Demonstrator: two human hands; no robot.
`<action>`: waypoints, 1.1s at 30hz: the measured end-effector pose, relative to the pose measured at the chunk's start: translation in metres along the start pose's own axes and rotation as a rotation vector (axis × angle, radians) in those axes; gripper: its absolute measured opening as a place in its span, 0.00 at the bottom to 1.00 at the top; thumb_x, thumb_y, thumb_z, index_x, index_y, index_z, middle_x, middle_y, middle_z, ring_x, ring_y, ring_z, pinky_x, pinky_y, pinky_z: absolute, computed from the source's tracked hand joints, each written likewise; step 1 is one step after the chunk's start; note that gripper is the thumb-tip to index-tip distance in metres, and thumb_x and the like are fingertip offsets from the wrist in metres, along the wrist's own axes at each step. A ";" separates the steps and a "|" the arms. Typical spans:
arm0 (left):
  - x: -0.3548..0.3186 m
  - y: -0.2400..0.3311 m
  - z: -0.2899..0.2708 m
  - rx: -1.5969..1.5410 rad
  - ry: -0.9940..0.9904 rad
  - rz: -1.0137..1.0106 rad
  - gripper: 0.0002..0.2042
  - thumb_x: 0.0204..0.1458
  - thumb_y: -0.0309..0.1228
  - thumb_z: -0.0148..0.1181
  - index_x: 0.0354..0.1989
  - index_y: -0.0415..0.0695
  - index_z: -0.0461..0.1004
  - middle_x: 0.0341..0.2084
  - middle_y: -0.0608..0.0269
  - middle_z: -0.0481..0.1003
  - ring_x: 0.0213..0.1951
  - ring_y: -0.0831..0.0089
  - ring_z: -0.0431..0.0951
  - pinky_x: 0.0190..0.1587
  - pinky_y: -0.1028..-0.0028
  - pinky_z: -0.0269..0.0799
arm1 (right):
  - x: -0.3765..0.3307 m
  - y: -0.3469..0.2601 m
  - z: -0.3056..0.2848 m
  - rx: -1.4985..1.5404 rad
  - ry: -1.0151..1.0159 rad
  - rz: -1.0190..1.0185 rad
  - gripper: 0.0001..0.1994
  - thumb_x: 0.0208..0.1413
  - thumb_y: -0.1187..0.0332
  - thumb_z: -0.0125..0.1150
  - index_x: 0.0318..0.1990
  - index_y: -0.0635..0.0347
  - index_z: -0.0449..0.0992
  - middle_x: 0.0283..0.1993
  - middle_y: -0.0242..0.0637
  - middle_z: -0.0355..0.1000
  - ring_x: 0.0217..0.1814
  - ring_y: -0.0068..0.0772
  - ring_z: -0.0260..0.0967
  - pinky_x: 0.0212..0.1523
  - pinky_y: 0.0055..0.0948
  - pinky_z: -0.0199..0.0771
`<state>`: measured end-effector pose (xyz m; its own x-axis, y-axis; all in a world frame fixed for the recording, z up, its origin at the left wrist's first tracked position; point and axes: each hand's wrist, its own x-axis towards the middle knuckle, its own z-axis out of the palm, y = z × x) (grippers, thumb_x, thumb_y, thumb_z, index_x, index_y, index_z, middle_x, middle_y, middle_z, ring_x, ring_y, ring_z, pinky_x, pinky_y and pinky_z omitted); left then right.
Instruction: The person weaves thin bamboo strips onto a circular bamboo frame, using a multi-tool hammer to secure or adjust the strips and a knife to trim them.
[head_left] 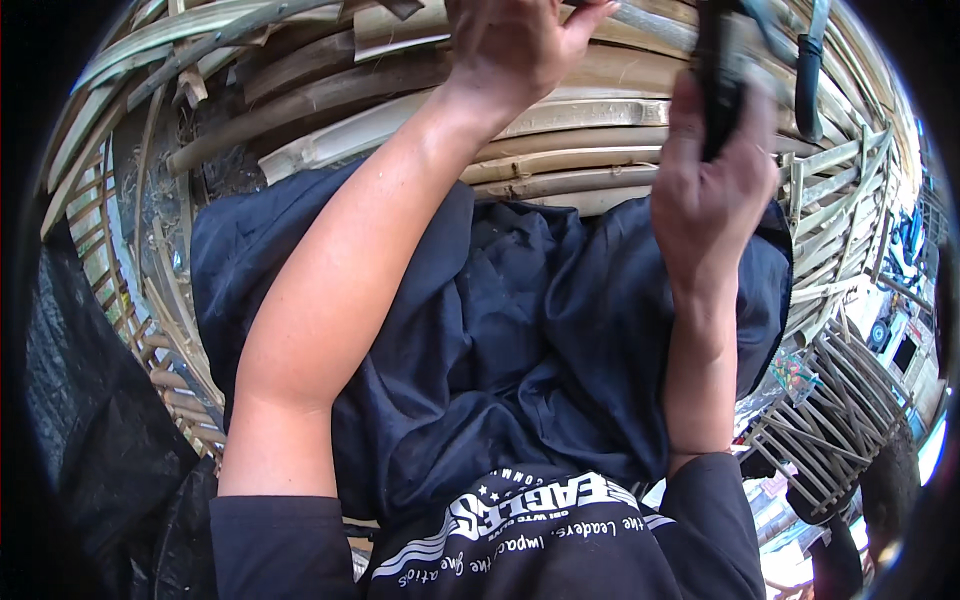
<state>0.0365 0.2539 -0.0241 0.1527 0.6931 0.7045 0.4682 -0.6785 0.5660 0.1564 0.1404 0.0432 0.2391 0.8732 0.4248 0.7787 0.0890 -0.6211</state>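
Head view looks down past a dark blue shirt (500, 330) to a curved frame of split bamboo slats (560, 135) that arcs across the top of the picture. Left hand (520, 45) reaches up to the slats with its fingers loosely bent; whether it grips a strip or only rests against one I cannot tell, since the fingertips run off the upper edge. Right hand (710, 190) is closed around the dark handle of a tool (722, 85) held just in front of the same slats — its working end is cut off at the top, so its kind stays unclear. Bamboo of this sort is probably light and stiff along its length yet springy when bent, with split edges that may be sharp; a hold on the broad flat face of a slat looks safer than on the edge. More woven bamboo work (830, 420) lies lower right, well apart from both hands.
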 end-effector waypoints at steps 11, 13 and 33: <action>-0.001 0.000 -0.002 0.015 -0.010 -0.017 0.05 0.49 0.30 0.72 0.24 0.51 0.82 0.25 0.74 0.83 0.35 0.74 0.82 0.62 0.55 0.53 | 0.003 0.002 0.001 -0.190 -0.130 -0.001 0.13 0.67 0.62 0.61 0.44 0.65 0.71 0.28 0.48 0.73 0.23 0.37 0.69 0.29 0.37 0.72; -0.003 0.001 -0.002 0.004 0.005 -0.006 0.05 0.50 0.30 0.72 0.24 0.52 0.82 0.26 0.74 0.83 0.35 0.74 0.82 0.62 0.55 0.53 | 0.000 0.001 -0.001 -0.176 -0.091 -0.057 0.13 0.67 0.63 0.61 0.46 0.65 0.72 0.28 0.49 0.74 0.24 0.39 0.70 0.31 0.35 0.72; -0.003 0.002 -0.003 -0.018 0.012 -0.014 0.05 0.51 0.31 0.71 0.24 0.52 0.82 0.25 0.75 0.83 0.35 0.75 0.82 0.62 0.55 0.53 | 0.003 -0.001 -0.010 -0.272 -0.172 0.026 0.12 0.67 0.63 0.63 0.46 0.62 0.72 0.28 0.42 0.76 0.26 0.41 0.72 0.33 0.35 0.73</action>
<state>0.0344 0.2499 -0.0240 0.1359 0.7000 0.7011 0.4545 -0.6729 0.5837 0.1622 0.1384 0.0512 0.1778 0.9437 0.2789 0.9054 -0.0459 -0.4221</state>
